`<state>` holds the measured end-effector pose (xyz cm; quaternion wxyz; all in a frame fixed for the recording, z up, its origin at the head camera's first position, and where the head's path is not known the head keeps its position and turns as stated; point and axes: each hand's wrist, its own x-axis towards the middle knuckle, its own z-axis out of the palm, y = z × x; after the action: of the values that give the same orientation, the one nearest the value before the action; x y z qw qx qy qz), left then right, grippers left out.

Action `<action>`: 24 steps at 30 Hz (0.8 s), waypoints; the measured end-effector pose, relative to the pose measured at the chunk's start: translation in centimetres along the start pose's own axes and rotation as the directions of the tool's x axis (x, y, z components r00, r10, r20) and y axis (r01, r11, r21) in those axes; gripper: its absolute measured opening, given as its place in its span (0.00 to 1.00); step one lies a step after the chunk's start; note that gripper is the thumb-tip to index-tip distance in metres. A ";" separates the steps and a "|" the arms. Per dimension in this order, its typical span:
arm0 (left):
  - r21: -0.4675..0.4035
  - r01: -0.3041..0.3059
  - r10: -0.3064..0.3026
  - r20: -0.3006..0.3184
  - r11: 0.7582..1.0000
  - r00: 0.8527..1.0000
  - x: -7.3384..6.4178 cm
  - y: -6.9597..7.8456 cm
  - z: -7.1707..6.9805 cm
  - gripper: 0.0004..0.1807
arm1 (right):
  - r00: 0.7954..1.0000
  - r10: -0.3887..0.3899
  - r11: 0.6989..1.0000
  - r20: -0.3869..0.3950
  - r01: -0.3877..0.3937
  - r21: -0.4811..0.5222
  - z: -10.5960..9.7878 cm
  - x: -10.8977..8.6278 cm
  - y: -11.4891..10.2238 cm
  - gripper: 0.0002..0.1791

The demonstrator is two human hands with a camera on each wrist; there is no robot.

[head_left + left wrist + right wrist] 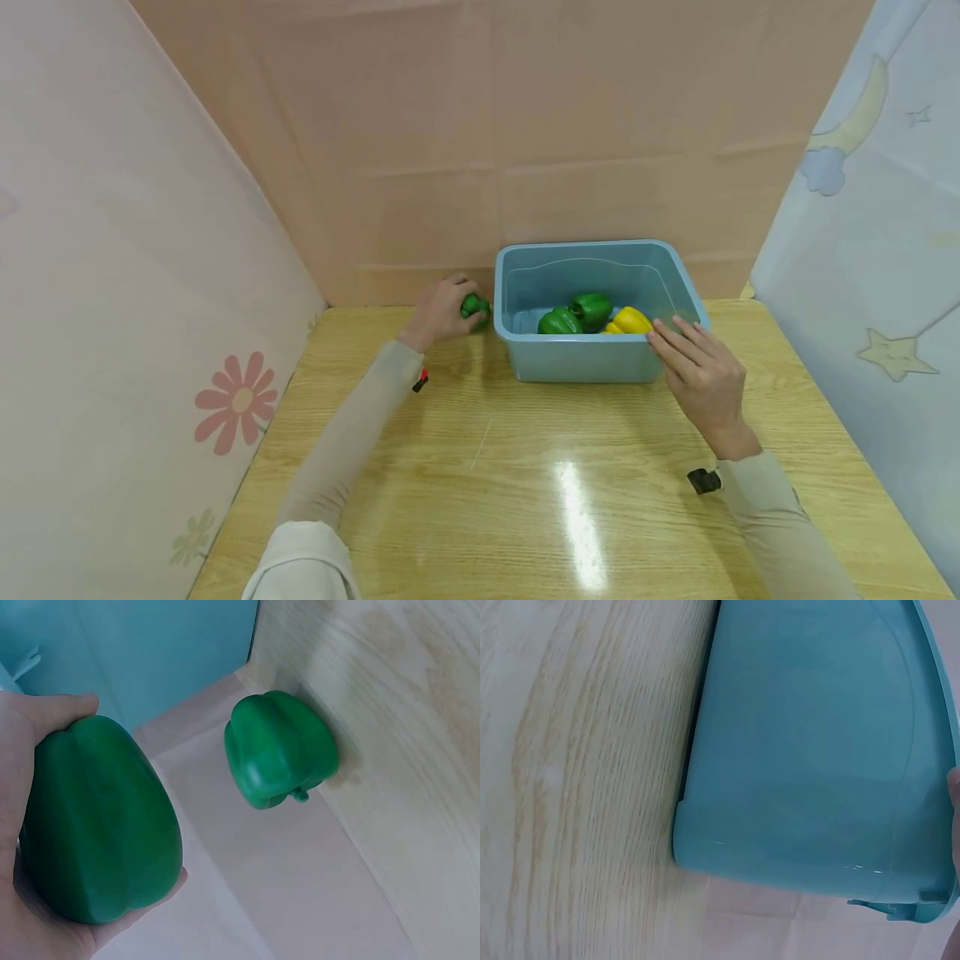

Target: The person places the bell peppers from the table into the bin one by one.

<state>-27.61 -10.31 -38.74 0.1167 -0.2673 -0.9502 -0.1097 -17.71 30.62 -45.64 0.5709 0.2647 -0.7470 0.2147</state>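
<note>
My left hand (441, 312) grips a green bell pepper (101, 821), thumb on one side and fingers on the other, just left of the blue bin (585, 360). Beyond it, a second green pepper (281, 750) sits on the table by the back wall. Inside the bin lie two green peppers, one in front (560, 322) and one behind (592, 311), with a yellow pepper (632, 320) to their right. With fingers extended, my right hand (703, 377) touches the bin's front right rim; only a sliver of that hand shows in the right wrist view.
The wooden table (480, 467) carries the bin near its back edge. A brown sheet (450, 150) closes off the back. Patterned cloth walls stand at the left (135, 250) and right (885, 250).
</note>
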 end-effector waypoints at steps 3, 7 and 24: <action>0.011 0.008 -0.008 0.001 1.000 1.000 0.2 0.0 -0.4 0.18 | 1.000 0.007 1.000 0.000 -0.007 -0.009 -0.1 -0.1 0.1 0.11; 0.027 0.007 -0.007 -0.009 1.000 1.000 0.5 0.0 -1.1 0.18 | 1.000 0.009 1.000 -0.001 -0.009 -0.018 -0.2 -0.2 0.2 0.10; 0.039 -0.068 0.072 -0.119 0.997 0.990 2.4 0.9 -3.2 0.16 | 0.999 0.006 0.999 -0.043 -0.008 -0.048 -0.1 0.2 -0.1 0.06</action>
<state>-28.56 -9.31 -34.87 0.1823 -0.2911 -0.9333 -0.1050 -17.61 30.61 -45.41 0.5924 0.2437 -0.7403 0.2041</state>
